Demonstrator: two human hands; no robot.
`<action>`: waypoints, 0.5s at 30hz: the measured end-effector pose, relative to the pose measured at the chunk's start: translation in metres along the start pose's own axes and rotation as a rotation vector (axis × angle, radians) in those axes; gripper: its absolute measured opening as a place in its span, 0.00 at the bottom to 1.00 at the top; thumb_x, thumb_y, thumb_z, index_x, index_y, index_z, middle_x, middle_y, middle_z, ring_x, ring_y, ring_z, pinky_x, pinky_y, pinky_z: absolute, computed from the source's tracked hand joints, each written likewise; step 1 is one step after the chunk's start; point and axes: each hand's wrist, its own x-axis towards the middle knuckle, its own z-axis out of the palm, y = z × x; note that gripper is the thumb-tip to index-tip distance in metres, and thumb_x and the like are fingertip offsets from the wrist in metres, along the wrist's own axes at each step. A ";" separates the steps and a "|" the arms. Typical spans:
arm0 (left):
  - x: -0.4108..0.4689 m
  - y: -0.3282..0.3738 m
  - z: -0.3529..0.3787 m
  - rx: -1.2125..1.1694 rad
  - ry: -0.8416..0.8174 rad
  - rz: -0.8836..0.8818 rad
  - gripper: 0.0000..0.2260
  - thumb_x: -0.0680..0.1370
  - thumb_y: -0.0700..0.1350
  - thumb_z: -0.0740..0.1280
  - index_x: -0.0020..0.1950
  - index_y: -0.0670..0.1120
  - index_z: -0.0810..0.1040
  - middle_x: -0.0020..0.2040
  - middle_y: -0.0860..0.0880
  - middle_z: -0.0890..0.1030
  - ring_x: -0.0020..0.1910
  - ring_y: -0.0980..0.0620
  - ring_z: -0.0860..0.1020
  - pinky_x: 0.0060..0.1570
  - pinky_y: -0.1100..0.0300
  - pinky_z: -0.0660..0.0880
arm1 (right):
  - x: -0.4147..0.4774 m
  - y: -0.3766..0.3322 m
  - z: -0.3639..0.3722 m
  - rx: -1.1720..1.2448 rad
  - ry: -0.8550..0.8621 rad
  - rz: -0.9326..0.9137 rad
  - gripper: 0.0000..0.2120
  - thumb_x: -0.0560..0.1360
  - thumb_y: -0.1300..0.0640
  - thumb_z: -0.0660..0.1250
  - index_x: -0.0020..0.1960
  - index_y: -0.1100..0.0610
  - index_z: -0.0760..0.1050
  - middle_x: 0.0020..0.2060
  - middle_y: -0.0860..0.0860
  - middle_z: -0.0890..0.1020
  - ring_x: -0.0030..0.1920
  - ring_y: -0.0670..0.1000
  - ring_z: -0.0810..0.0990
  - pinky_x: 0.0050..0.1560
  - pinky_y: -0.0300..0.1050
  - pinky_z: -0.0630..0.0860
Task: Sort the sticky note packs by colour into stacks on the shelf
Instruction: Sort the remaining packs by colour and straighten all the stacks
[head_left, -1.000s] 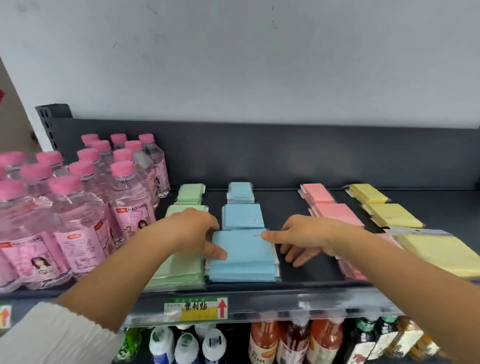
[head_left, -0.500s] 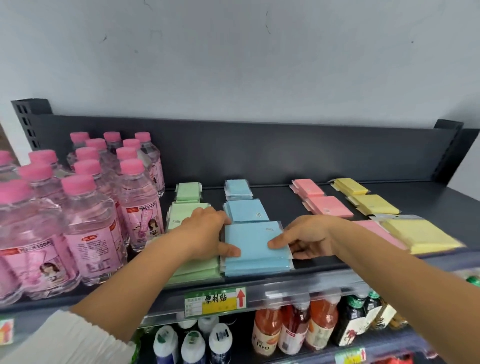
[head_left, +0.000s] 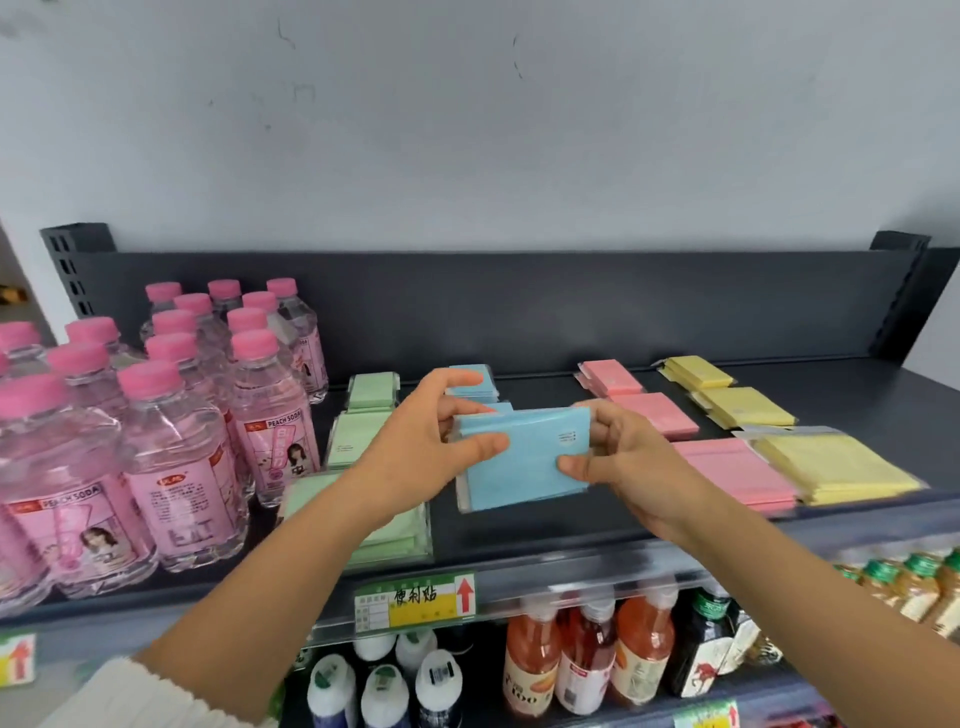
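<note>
A stack of large blue sticky note packs (head_left: 524, 457) is lifted off the dark shelf (head_left: 519, 525), tilted toward me. My left hand (head_left: 415, 447) grips its left edge and my right hand (head_left: 618, 457) grips its right edge. Behind it, partly hidden, lie smaller blue packs (head_left: 475, 382). Green packs (head_left: 371, 389) lie in a column on the left, with a large green stack (head_left: 400, 535) under my left forearm. Pink packs (head_left: 654, 413) and yellow packs (head_left: 743, 408) lie in columns on the right.
Pink-capped peach soda bottles (head_left: 171, 441) crowd the shelf's left side. The shelf's dark back panel (head_left: 519, 306) rises behind the packs. A price label (head_left: 415, 600) sits on the front rail. Drink bottles (head_left: 587, 654) fill the lower shelf.
Both hands took hold of the large blue stack at its sides and raised it off the shelf front. The camera view shifted up and back.
</note>
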 end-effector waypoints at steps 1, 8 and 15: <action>-0.003 -0.002 0.008 0.000 0.034 0.017 0.21 0.71 0.45 0.73 0.56 0.61 0.68 0.53 0.55 0.80 0.52 0.57 0.78 0.51 0.65 0.76 | -0.003 0.003 -0.002 -0.035 0.014 -0.021 0.17 0.69 0.74 0.68 0.52 0.56 0.74 0.45 0.49 0.84 0.45 0.47 0.82 0.44 0.41 0.79; -0.022 -0.018 0.054 0.098 0.089 -0.163 0.28 0.79 0.42 0.63 0.72 0.56 0.52 0.61 0.54 0.68 0.56 0.54 0.70 0.54 0.64 0.65 | -0.014 0.018 0.007 -0.257 0.119 -0.024 0.27 0.67 0.76 0.58 0.53 0.46 0.70 0.47 0.45 0.78 0.44 0.40 0.75 0.37 0.28 0.73; -0.019 -0.007 0.057 0.177 0.086 -0.280 0.17 0.80 0.42 0.62 0.67 0.47 0.61 0.63 0.48 0.72 0.56 0.51 0.71 0.56 0.59 0.68 | -0.016 0.012 0.008 -0.235 0.053 0.098 0.22 0.74 0.71 0.58 0.61 0.50 0.65 0.52 0.49 0.76 0.50 0.44 0.74 0.50 0.40 0.72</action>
